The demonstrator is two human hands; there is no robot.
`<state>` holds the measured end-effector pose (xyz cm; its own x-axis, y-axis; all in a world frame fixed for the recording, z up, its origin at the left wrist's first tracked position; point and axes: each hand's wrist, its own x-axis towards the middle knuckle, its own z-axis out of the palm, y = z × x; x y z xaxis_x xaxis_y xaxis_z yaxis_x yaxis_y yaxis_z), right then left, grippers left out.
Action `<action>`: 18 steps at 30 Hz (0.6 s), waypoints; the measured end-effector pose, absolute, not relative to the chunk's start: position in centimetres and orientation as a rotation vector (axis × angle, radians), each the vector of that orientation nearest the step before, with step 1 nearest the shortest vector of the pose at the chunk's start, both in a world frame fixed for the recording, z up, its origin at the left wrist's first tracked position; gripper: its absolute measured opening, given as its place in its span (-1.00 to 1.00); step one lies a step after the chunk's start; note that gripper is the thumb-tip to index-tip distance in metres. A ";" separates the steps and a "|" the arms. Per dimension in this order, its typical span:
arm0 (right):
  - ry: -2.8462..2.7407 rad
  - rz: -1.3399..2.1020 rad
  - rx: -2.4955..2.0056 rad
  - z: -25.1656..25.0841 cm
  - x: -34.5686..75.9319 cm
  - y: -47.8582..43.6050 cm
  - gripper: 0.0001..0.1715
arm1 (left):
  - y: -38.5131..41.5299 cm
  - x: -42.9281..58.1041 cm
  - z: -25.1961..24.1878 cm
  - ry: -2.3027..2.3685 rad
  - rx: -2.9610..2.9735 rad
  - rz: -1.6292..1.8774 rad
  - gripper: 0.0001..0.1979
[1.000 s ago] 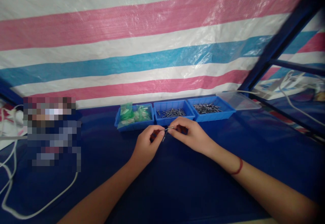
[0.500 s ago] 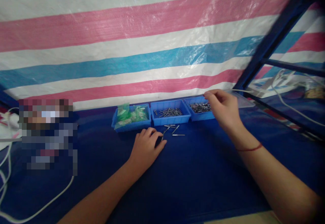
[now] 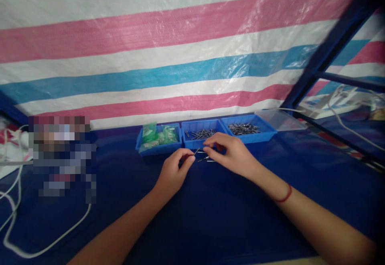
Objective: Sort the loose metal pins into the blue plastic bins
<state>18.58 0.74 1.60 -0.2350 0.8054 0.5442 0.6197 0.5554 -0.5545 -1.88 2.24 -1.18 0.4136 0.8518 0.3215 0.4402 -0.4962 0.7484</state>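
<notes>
My left hand pinches a thin metal pop rivet between thumb and forefinger, just in front of the bins. My right hand is closed in a pinch facing it, fingertips close to the rivet's free end. Whatever lies between those right fingertips is too small to make out. Below the hands, a few loose rivets lie on the dark blue table. The middle blue bin with similar rivets is right behind the hands, partly covered by my right one.
At the left of the row, a blue bin holds green plastic bags of small parts. A right-hand blue bin contains many small metal pieces. Beside it rests a clear plastic sheet. White cables run along the left; a striped tarp hangs behind.
My right hand has come from the right-hand bin leftward and down to my left hand. My left hand has closed its pinch and lifted the rivet's tip slightly.
</notes>
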 end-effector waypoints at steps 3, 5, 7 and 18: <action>-1.916 0.464 -1.085 0.7 17.0 0.3 -0.86 | 2.1 -1.8 -1.2 1.046 2.042 0.962 -0.85; -1.868 0.530 -1.085 0.4 16.6 0.1 -0.84 | 1.9 -1.8 -1.1 1.012 2.034 0.950 -0.86; -1.835 0.571 -1.091 0.4 16.4 0.0 -0.82 | 1.9 -1.8 -0.9 0.994 2.033 0.941 -0.86; -1.790 0.614 -1.088 0.6 16.1 -0.3 -0.80 | 2.0 -1.8 -1.3 0.995 2.064 0.884 -0.84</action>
